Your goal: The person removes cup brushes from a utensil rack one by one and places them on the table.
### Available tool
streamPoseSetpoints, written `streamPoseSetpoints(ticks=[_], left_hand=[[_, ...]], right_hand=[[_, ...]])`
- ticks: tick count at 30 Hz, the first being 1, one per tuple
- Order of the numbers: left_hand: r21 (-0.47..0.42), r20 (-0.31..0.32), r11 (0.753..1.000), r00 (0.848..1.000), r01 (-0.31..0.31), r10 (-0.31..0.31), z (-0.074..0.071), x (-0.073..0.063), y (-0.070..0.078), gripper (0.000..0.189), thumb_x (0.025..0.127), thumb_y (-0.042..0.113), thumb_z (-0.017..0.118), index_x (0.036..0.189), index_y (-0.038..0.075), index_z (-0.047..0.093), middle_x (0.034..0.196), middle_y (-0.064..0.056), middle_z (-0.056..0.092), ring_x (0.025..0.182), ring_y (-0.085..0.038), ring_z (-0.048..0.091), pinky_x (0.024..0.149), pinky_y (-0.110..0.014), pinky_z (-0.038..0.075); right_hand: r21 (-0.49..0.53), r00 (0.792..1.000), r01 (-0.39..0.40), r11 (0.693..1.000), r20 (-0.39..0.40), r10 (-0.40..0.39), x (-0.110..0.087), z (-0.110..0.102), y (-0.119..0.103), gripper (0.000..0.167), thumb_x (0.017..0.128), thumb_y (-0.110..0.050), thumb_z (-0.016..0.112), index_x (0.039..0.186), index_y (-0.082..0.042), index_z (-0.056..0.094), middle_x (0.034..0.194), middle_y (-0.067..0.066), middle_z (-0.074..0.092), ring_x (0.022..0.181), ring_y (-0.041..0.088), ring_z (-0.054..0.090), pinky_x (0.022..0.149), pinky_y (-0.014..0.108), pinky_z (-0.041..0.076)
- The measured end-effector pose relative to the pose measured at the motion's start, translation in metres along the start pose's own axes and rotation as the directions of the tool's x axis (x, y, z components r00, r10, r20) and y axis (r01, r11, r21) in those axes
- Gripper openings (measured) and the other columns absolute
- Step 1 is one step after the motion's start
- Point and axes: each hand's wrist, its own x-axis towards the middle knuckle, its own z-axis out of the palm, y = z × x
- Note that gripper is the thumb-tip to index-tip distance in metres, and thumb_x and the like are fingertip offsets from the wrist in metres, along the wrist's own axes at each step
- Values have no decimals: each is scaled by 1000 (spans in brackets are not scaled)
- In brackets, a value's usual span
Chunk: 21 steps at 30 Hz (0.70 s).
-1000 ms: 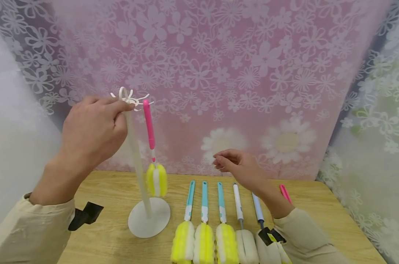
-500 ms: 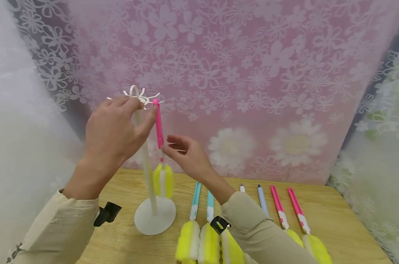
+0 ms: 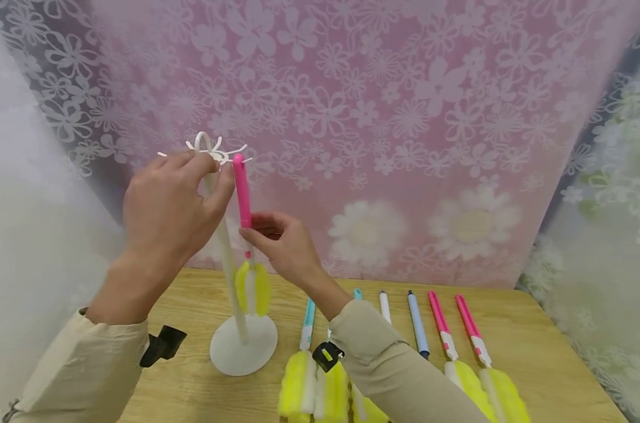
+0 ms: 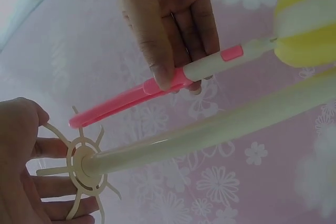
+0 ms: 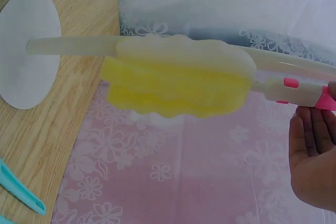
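Observation:
A pink-handled bottle brush (image 3: 243, 197) with a yellow and white sponge head (image 5: 184, 80) hangs from a hook of a white stand (image 3: 230, 276). My right hand (image 3: 285, 244) pinches its handle between thumb and fingers, just above the white neck, as the left wrist view shows. My left hand (image 3: 174, 200) holds the stand's top among the curved hooks (image 4: 84, 166), its fingers behind them and the thumb near one hook. The sponge hangs beside the pole, above the round base (image 3: 244, 346).
More bottle brushes lie in a row on the wooden table (image 3: 182, 376): teal-handled (image 3: 308, 323), white (image 3: 385, 305), blue (image 3: 417, 323) and pink (image 3: 468, 317) ones. My right forearm covers part of the row. A flowered pink curtain (image 3: 383, 117) hangs behind.
My right hand has moved left from above the row of brushes to the hanging brush and now pinches its handle. My left thumb has spread toward the brush's upper end.

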Motion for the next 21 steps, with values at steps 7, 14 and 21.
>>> streamPoseSetpoints(ticks=[7,14,21], left_hand=[[-3,29,1000,1000,6,-6,1,2,6,36,94,33,48,91,4,70,100,-13,70,83,-40,60,73,-52,46],[-1,25,1000,1000,7,-7,2,2,7,35,93,32,48,90,5,70,98,-13,71,79,-41,60,71,-54,45],[3,-16,1000,1000,-7,7,0,1,5,35,93,31,48,89,4,69,94,-14,70,71,-41,57,68,-55,44]], right_hand=[[6,1000,3,1000,-21,-3,-7,-21,-10,28,88,-19,70,111,-5,68,101,4,69,88,15,66,82,27,52],[-81,988,72,994,-133,-83,-17,-79,-30,25,87,-14,71,109,-3,69,98,6,70,87,19,67,80,32,54],[-250,955,46,967,-274,-116,-34,-155,-33,28,86,-15,71,110,-1,68,100,9,69,88,17,65,80,28,53]])
